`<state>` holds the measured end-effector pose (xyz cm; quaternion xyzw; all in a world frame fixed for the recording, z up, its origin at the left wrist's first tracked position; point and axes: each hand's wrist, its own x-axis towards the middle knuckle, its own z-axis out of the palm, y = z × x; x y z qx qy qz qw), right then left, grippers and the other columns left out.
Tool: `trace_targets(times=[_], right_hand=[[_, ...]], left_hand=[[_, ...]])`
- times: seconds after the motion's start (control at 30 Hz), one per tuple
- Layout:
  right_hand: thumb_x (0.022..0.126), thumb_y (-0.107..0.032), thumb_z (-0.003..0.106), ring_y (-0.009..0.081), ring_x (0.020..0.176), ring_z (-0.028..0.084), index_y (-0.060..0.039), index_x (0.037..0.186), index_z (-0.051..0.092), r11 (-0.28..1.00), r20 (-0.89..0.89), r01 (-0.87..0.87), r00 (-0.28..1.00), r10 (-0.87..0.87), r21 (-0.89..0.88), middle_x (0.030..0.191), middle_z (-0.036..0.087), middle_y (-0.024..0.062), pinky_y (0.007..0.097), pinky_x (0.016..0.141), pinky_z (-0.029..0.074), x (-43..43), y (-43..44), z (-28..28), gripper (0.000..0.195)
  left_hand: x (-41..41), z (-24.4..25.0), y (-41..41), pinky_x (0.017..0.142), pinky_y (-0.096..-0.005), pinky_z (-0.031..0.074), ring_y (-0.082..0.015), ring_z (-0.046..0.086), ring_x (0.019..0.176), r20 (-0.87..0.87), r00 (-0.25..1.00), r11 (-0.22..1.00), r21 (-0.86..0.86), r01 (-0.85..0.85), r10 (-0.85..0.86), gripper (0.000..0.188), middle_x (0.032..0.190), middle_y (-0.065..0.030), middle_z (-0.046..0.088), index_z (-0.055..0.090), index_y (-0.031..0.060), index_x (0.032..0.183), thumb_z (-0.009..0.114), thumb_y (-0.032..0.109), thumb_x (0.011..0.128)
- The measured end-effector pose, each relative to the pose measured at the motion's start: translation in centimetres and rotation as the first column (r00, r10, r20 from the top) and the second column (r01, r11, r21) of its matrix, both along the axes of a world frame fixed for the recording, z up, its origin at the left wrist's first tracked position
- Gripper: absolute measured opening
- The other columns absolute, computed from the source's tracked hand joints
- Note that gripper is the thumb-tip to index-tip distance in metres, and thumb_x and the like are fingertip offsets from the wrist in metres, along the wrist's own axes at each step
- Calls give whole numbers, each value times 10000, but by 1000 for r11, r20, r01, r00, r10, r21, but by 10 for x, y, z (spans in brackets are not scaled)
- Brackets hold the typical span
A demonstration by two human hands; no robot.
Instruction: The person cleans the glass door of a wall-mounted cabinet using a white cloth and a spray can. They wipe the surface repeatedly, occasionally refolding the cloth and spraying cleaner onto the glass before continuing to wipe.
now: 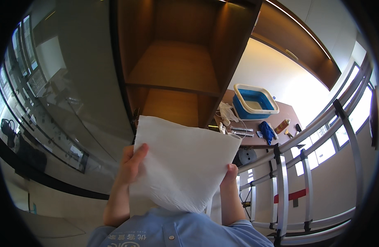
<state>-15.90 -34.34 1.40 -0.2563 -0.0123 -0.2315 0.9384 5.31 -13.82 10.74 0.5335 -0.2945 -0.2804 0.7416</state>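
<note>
A white sheet, paper or thin cloth [183, 160], is spread between my two hands in front of my chest. My left hand [134, 163] grips its edge at the picture's left, thumb on the near face. At the opposite edge my right hand [230, 174] pinches the sheet, and its fingers are mostly hidden behind it. The sheet's lower part is creased and touches or overlaps the blue shirt [189, 227]. Beyond its top edge stands an open wooden cabinet [177, 66] with bare shelves.
An aluminium ladder [282, 188] stands close at the right. Behind it, a table [288, 111] holds a blue folding basin [254, 102], a blue cloth [266, 132], a spray can [282, 126] and white cloths [227, 112]. A large glossy dark panel [84, 92] fills the left.
</note>
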Motion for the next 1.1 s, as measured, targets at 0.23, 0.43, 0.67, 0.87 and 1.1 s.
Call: trace_targets(times=[0.23, 0.43, 0.67, 0.87, 1.1], right_hand=[[676, -234, 655, 282, 839, 625, 58, 1108, 493, 996, 105, -2, 994, -8, 90, 988, 605, 176, 364, 705, 539, -14, -24, 3, 546], [769, -338, 604, 217, 782, 617, 17, 1064, 536, 918, -431, 375, 812, -393, -130, 911, 620, 132, 330, 685, 516, -14, -27, 52, 467], [769, -375, 612, 196, 716, 601, -52, 879, 604, 946, -614, 321, 739, -277, -41, 803, 625, 84, 314, 672, 495, 34, -58, -5, 342], [786, -357, 588, 255, 768, 585, -46, 999, 556, 984, -619, 174, 778, -107, 48, 891, 604, 121, 378, 738, 487, 83, -89, -55, 379], [743, -371, 578, 252, 754, 572, -113, 965, 565, 910, -677, 387, 711, -190, 150, 821, 591, 81, 399, 686, 478, 54, -208, -165, 341]], left_hand=[[16, -15, -9, 377, -199, 200, 3, 314, 421, -50, 997, 998, 38, -52, 53, 369, 510, 96, 407, 475, 142, 571, 517, 298, 903], [9, -26, -6, 373, -247, 241, -66, 364, 404, 327, 944, 961, 241, -133, 49, 396, 486, 40, 403, 457, 86, 567, 531, 311, 883], [-30, -11, -8, 471, -334, 401, -257, 525, 560, 945, 328, 988, 35, -153, 17, 148, 634, -86, 545, 533, 40, 657, 650, 130, 670], [-38, -20, -18, 529, -311, 438, -199, 550, 608, 967, 231, 966, 153, -208, -103, 157, 641, -43, 573, 550, 65, 653, 677, 103, 569], [-24, -1, -9, 448, -342, 401, -245, 501, 522, 951, 305, 987, 2, -163, 48, 108, 579, -94, 497, 480, 16, 601, 538, 107, 594]])
